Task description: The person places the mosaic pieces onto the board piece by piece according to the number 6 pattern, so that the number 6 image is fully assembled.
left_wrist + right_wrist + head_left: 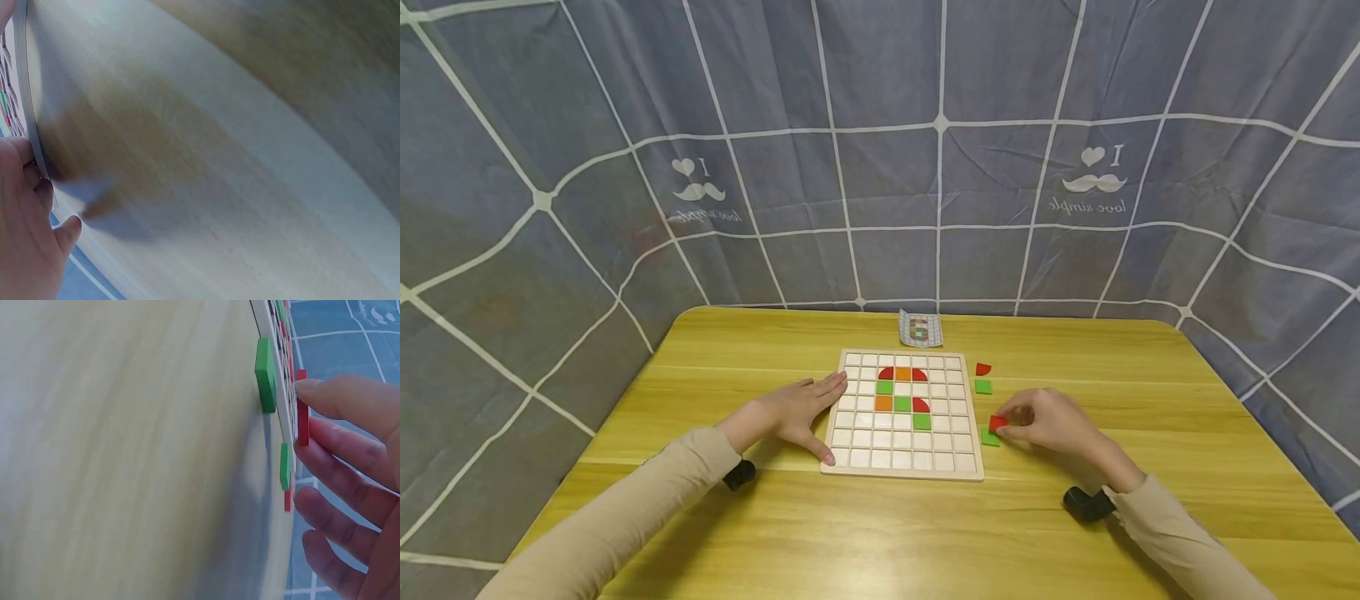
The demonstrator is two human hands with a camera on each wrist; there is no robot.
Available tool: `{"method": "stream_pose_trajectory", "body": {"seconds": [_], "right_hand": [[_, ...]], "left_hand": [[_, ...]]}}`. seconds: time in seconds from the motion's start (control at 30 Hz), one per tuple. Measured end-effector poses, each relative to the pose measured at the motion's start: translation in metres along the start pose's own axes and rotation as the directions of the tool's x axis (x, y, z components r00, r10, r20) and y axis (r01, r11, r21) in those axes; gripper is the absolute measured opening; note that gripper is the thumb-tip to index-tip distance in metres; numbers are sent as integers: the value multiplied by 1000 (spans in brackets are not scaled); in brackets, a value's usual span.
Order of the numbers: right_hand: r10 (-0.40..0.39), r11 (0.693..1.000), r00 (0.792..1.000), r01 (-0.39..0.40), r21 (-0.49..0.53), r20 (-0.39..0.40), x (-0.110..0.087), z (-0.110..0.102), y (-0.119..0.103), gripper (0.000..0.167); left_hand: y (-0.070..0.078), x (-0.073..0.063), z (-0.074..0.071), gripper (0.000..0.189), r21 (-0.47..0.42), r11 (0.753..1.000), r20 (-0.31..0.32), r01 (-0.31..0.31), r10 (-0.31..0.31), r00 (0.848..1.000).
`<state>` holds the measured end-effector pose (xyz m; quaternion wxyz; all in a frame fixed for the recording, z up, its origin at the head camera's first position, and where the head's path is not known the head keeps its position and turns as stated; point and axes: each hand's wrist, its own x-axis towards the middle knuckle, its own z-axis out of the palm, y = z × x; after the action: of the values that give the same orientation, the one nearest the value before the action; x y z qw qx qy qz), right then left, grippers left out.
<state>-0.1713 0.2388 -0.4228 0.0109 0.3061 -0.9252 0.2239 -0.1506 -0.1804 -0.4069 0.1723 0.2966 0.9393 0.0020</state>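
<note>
A red tile (997, 424) is pinched between the thumb and fingers of my right hand (1051, 423), just off the right edge of a white grid board (902, 468). In the right wrist view the red tile (302, 409) is seen edge-on, raised off the table. Near it a green square tile (989, 438) lies on the table, partly overlapped by the red one. My left hand (797, 414) rests with spread fingers at the board's left edge, thumb near its front corner. Red, orange and green tiles sit in several of the board's cells, such as an orange square (884, 403).
Beyond my right hand lie another green square (983, 387) and a red quarter-circle tile (982, 368). A small printed pattern card (921, 330) lies behind the board on the wooden table (760, 533). A grey checked curtain (887, 175) surrounds the table's back and sides.
</note>
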Motion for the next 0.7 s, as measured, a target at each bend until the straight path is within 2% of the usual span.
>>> {"method": "stream_pose_trajectory", "body": {"seconds": [0.33,0.7], "right_hand": [[-25,1000,1000,25,10,11,12,5,-17,22],[-91,995,995,89,39,39,26,12,-35,19]], "left_hand": [[0,0,-1,122,2,1000,11,7,-7,1000],[0,0,-1,122,13,1000,9,5,-5,1000]]}}
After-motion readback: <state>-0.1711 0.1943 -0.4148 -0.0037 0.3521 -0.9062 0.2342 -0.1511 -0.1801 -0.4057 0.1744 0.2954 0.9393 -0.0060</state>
